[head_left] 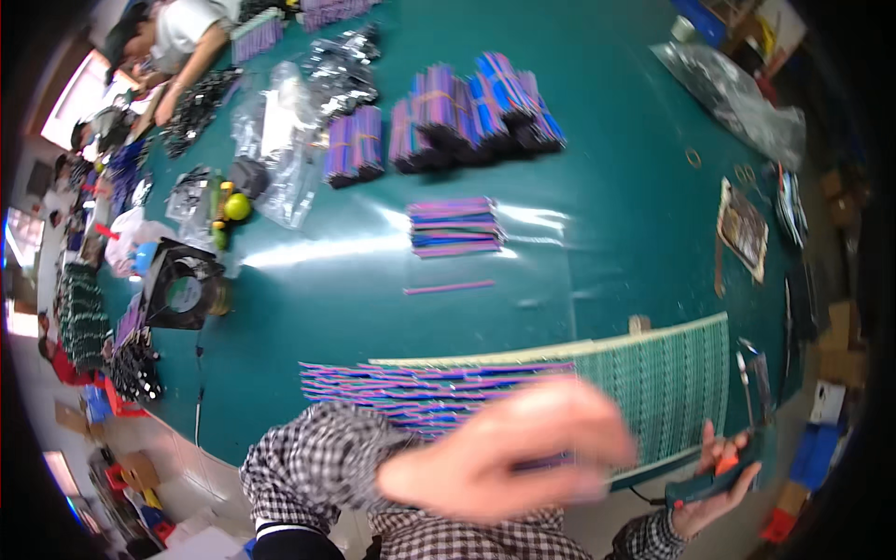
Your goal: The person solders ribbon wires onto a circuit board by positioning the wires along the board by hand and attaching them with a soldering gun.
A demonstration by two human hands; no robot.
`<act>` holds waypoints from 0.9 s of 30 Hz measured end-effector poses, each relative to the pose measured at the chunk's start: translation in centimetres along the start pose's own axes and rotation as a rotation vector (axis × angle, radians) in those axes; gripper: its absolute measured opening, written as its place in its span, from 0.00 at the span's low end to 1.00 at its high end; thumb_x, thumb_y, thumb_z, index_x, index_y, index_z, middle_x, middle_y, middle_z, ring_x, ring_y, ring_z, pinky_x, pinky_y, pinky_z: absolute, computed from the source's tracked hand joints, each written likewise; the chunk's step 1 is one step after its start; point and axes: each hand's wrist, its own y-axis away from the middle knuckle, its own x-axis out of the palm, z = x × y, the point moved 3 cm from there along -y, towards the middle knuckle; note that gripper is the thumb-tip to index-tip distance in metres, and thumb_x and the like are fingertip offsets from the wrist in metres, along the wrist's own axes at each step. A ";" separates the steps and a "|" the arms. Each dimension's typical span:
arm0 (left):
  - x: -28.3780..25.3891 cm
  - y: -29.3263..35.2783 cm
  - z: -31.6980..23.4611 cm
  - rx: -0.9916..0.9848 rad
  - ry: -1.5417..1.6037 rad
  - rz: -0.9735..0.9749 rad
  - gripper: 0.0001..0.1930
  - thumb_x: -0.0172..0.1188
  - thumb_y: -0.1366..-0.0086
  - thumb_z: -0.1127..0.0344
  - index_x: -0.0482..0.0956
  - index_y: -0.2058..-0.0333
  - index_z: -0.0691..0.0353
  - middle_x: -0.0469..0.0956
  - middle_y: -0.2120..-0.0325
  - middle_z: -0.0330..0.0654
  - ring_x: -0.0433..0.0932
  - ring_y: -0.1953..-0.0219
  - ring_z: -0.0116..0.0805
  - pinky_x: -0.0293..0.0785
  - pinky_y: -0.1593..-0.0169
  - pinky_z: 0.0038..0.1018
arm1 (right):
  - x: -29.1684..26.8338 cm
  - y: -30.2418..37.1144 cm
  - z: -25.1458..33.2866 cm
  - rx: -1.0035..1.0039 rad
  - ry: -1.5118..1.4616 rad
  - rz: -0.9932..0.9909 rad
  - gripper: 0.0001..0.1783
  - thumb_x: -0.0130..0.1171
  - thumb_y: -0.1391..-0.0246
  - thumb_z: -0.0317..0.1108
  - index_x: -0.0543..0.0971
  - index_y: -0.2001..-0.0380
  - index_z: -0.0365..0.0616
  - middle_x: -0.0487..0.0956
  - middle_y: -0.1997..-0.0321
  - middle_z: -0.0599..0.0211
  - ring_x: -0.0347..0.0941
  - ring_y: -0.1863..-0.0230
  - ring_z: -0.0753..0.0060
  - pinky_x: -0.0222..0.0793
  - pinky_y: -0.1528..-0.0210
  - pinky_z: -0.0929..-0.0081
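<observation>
Smeared by motion, my left hand reaches across the front of the table with its fingers curved. I cannot make out whether it grips anything. Behind it lies a row of purple and blue wires along a pale green patterned board. Part of the row is hidden by that hand. At the lower right my right hand is closed around a dark green corded hand tool with an orange trigger.
A small stack of wires and a single pink wire lie mid-table. Banded wire bundles stand farther back. A black fan is at left, a plastic bag at far right. A person works at upper left.
</observation>
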 end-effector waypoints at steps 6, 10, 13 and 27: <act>-1.2 3.0 -3.7 0.136 0.397 0.000 0.10 0.63 0.29 0.68 0.83 0.58 0.71 0.81 0.57 0.54 0.81 0.59 0.46 0.78 0.57 0.35 | -1.1 -1.4 0.1 -0.020 0.079 -0.229 0.24 0.47 0.25 0.49 0.73 0.46 0.36 0.80 0.60 0.66 0.79 0.59 0.70 0.68 0.31 0.58; -1.4 6.3 -3.5 0.145 0.126 0.103 0.12 0.64 0.29 0.63 0.82 0.59 0.68 0.80 0.58 0.52 0.80 0.58 0.51 0.77 0.53 0.41 | 2.8 -1.8 -1.1 0.032 0.165 -0.352 0.26 0.49 0.28 0.51 0.74 0.45 0.37 0.80 0.55 0.63 0.77 0.61 0.66 0.76 0.43 0.59; -1.8 6.9 -5.0 0.088 0.177 0.208 0.13 0.59 0.27 0.61 0.80 0.55 0.67 0.78 0.53 0.54 0.77 0.52 0.55 0.75 0.51 0.43 | 1.8 -2.3 -0.4 0.075 0.120 -0.270 0.25 0.49 0.27 0.48 0.76 0.45 0.35 0.82 0.53 0.60 0.80 0.57 0.61 0.72 0.35 0.48; -7.4 7.7 -9.8 0.820 -0.428 -0.356 0.19 0.63 0.39 0.84 0.81 0.52 0.54 0.81 0.57 0.65 0.80 0.78 0.41 0.75 0.79 0.30 | 2.9 -3.8 0.1 0.078 0.154 -0.471 0.20 0.51 0.27 0.47 0.78 0.51 0.41 0.83 0.58 0.61 0.81 0.59 0.56 0.77 0.44 0.48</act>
